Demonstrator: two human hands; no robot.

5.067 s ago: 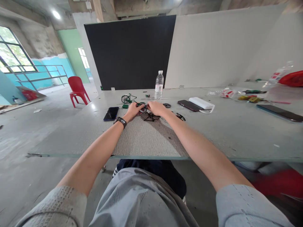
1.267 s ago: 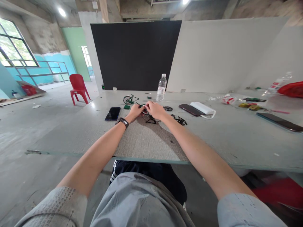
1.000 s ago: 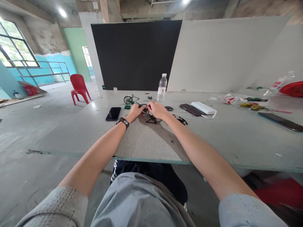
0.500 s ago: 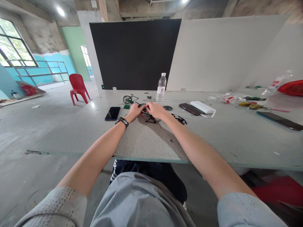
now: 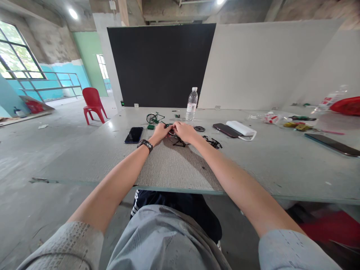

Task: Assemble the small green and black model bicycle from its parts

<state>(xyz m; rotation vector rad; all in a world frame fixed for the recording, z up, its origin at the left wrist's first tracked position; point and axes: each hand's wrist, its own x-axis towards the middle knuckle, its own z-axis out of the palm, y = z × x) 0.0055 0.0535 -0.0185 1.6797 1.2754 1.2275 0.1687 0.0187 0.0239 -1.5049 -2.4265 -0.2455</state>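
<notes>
Little has been shifted since the earlier frames: the left hand [image 5: 159, 132] and right hand [image 5: 183, 131] are kept closed together on a small wheel part [image 5: 171, 132], pinched between them above the table [image 5: 281, 165], near a finished green model bicycle [image 5: 154, 117] farther left.

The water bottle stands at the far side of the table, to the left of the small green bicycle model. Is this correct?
Not quite. In the head view the water bottle stands at the far side of the table, but to the right of the small green bicycle model.
</notes>
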